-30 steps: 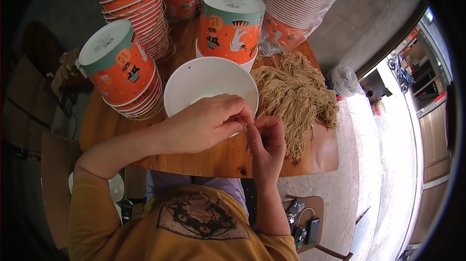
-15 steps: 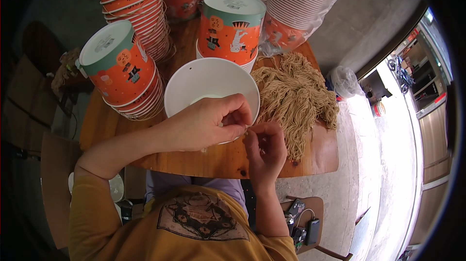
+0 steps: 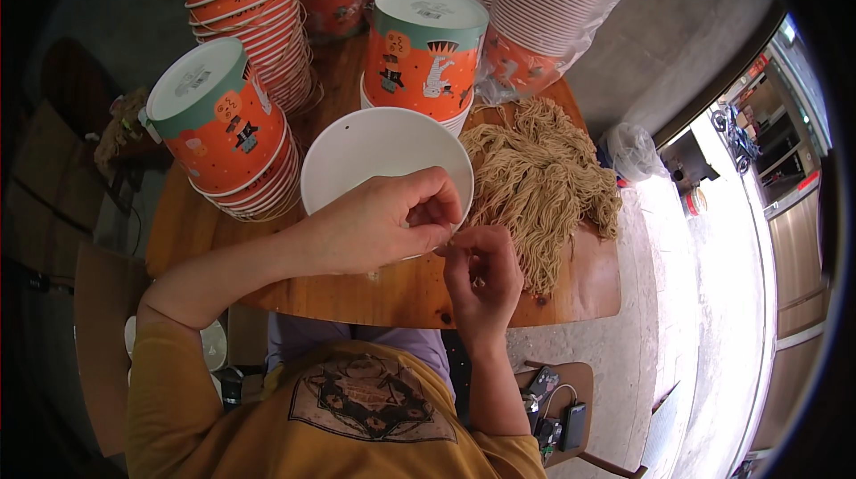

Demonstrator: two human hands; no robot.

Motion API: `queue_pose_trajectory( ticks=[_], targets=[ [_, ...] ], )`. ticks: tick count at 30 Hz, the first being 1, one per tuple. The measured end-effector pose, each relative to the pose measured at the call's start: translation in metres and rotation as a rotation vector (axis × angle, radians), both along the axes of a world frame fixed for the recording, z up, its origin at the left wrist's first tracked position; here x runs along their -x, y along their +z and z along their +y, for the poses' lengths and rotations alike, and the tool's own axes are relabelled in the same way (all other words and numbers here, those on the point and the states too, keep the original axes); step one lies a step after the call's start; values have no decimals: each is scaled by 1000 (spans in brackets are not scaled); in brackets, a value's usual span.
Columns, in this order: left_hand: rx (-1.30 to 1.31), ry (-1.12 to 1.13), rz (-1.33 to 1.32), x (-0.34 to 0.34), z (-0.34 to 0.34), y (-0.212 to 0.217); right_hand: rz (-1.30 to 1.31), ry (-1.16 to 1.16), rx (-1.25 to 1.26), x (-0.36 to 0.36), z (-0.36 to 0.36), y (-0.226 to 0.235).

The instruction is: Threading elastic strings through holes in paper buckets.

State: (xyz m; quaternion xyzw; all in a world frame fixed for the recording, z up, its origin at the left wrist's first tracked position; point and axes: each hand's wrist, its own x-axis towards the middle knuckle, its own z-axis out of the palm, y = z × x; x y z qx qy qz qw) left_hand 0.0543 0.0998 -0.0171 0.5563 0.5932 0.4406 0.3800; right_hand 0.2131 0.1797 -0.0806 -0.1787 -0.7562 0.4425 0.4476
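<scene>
A white-lined paper bucket (image 3: 379,145) stands mouth up in front of me, tilted slightly toward me. Over its near side reaches my left hand (image 3: 392,219), thumb and fingers curled into a pinch at the right rim. Just right of it, my right hand (image 3: 483,278) is closed too, its thumb and forefinger meeting the left fingertips. A tiny tan bit of cord shows where the fingertips come together; the fingers hide most of it. A heap of loose tan cords (image 3: 539,180) lies right of the bucket, close to my right hand.
Upside-down orange buckets form a stack (image 3: 234,127) at left and another stack (image 3: 423,60) behind the bucket. Taller stacks (image 3: 259,33) rise farther back, some wrapped in clear plastic (image 3: 571,7). The wooden table (image 3: 401,301) ends near my waist. A stool (image 3: 566,417) holds small devices.
My right hand has shifted slightly left, its fingertips closer under the left ones. The bucket has moved a little left. My left hand stays nearly in place.
</scene>
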Motion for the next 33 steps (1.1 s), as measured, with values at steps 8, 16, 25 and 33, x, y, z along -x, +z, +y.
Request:
queue_pose_trajectory(
  ticks=[8, 16, 25, 33],
  targets=[
    [-83, 4, 84, -3, 1, -1, 25, 65, 276, -3, -2, -2],
    [-162, 4, 159, -5, 1, -5, -34, -13, 32, 0, 1, 4],
    [-96, 24, 165, -3, 0, -5, 4, 83, 353, 1, 3, -5],
    [-180, 15, 454, -6, -2, -4, 75, 150, 480, 0, 3, -2]
  ],
)
